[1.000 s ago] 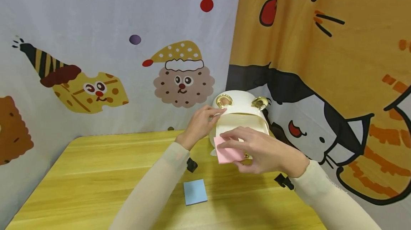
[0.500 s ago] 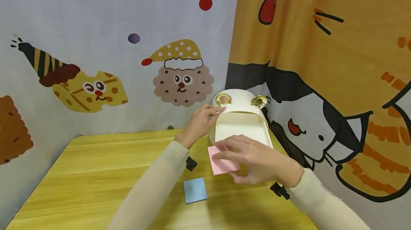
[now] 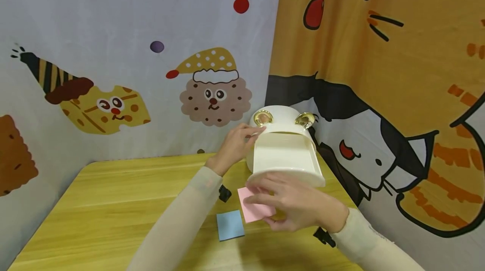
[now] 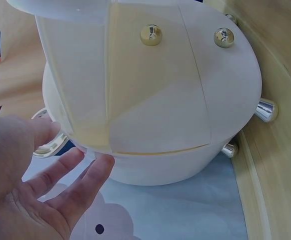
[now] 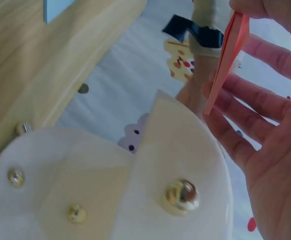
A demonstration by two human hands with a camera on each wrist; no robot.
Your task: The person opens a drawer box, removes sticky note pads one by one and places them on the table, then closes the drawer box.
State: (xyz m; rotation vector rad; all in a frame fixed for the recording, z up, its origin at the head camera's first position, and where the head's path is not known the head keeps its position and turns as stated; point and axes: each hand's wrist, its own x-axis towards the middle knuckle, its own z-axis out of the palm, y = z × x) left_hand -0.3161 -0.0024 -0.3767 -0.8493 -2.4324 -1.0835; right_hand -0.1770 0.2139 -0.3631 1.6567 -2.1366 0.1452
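A white rounded storage box (image 3: 282, 115) with two gold ears stands at the back of the table, its upper drawer (image 3: 284, 153) pulled out toward me. My left hand (image 3: 235, 142) rests its fingertips on the box's left edge, near the left ear; the left wrist view shows those fingers (image 4: 85, 187) fairly straight against the rim. My right hand (image 3: 295, 201) pinches a pink sticky note pad (image 3: 253, 208) between thumb and fingers, just in front of the drawer's curved front. In the right wrist view, the pink pad (image 5: 228, 62) is seen edge-on beside the drawer front with its gold knob (image 5: 181, 196).
A blue sticky note pad (image 3: 230, 225) lies on the wooden table (image 3: 125, 212), nearer to me than the pink one. Black camera mounts (image 3: 224, 194) sit at both wrists. Printed curtains (image 3: 125, 22) hang close behind the table and along its right side.
The drawer has slid farther out of the box toward me. My right hand has come nearer and slightly left with the pink pad, while my left hand has stayed at the box's edge.
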